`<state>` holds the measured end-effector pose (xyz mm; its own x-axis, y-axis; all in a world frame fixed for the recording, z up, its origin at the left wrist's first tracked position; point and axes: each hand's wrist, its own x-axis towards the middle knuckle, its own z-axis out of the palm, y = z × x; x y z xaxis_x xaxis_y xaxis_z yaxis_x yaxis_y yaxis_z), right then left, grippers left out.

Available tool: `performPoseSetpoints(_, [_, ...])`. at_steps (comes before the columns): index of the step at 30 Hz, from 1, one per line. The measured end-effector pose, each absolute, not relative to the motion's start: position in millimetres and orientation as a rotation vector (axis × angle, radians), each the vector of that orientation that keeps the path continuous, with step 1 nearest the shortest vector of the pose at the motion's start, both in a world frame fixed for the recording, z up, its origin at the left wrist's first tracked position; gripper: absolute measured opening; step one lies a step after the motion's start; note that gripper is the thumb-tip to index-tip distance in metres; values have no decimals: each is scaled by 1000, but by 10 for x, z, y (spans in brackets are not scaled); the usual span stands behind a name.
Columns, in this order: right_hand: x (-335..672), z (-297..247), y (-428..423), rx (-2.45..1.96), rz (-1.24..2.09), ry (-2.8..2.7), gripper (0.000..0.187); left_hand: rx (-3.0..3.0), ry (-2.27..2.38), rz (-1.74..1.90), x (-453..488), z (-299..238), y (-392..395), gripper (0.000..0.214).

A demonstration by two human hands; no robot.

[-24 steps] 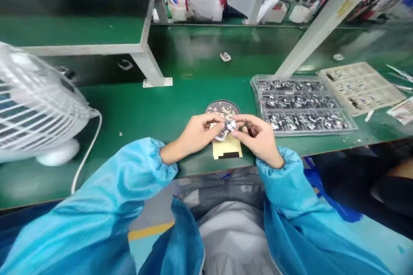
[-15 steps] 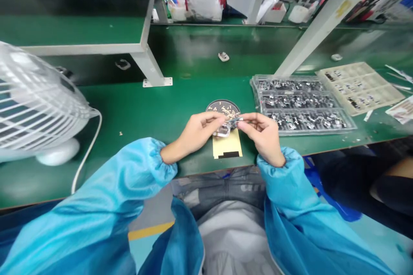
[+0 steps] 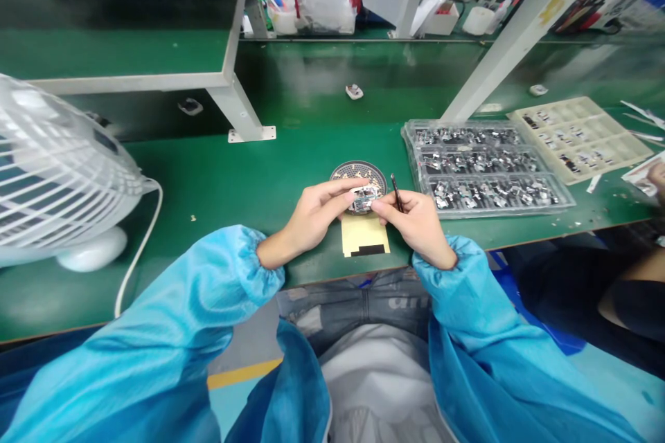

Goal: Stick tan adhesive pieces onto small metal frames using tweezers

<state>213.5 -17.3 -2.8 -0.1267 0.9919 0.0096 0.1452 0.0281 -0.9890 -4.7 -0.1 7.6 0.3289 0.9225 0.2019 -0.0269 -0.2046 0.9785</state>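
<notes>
My left hand (image 3: 318,213) is closed on a small silvery electronic assembly (image 3: 364,198), pinching its left side between thumb and fingers. My right hand (image 3: 418,221) is closed too, its thumb and fingertip touching the assembly's right edge. Dark tweezers (image 3: 397,192) stick up between the fingers of that hand, pointing away from me. Under the assembly, partly hidden by it and my fingers, lies a round dark perforated dish (image 3: 340,169) with small pale pieces in it. Closer to me is a yellow paper pad (image 3: 358,239) with a black strip on its lower edge.
A clear compartment tray (image 3: 488,213) of small metal parts stands right of my hands, with a cream tray (image 3: 613,128) beyond it. A white fan (image 3: 62,173) and its cord take up the left. Shelf legs (image 3: 244,111) rise behind. At far right shows another person's hand (image 3: 659,176).
The assembly has turned and now shows its inner face, held lower between my hands. The tweezers have swung upright in my right hand. Another person's hand has appeared at the right edge.
</notes>
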Motion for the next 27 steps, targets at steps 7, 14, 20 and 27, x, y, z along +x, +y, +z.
performPoseSetpoints(7, [2135,-17,-157,-1260,1276,-1330,44,1822,871,1100,-38,-6,-21,42])
performPoseSetpoints(14, [2138,-18,-164,-1264,1275,-1352,46,2063,922,1157,-17,-3,-21,41])
performPoseSetpoints(20, [2074,-64,-175,-1235,1137,-1303,45,1733,941,1076,-8,9,-19,44])
performPoseSetpoints(27, [2049,-66,-189,-1143,1192,-1324,46,1271,779,1001,64,41,-28,43])
